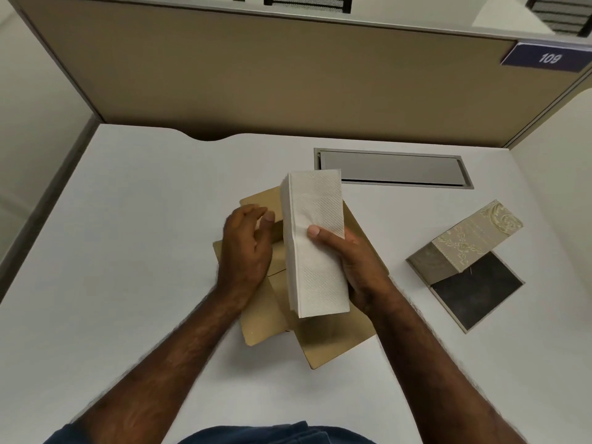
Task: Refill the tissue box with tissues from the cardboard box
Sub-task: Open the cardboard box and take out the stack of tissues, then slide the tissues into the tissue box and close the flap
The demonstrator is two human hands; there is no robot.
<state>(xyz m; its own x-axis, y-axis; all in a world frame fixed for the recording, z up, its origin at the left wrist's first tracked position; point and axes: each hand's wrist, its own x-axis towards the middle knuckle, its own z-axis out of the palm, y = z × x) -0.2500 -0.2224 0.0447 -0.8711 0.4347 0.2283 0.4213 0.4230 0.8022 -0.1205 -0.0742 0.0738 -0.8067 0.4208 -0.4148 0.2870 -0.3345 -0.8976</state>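
A thick stack of white folded tissues (315,238) is held above the brown cardboard box (333,341) at the middle of the white desk. My right hand (355,267) is shut on the stack, thumb across its top face and fingers under its right side. Just left of the stack, my left hand (245,248) hovers over the box's open flaps with fingers loosely curled and holds nothing. The tissue box (461,251), beige with a pale floral pattern, lies tipped to the right of the cardboard box, its dark base panel (477,291) swung open.
A grey cable hatch (394,169) is set into the desk behind the boxes. A tan partition wall (256,75) closes off the back, with a dark sign reading 109 (549,57) at its right end. The desk's left edge runs diagonally at the far left.
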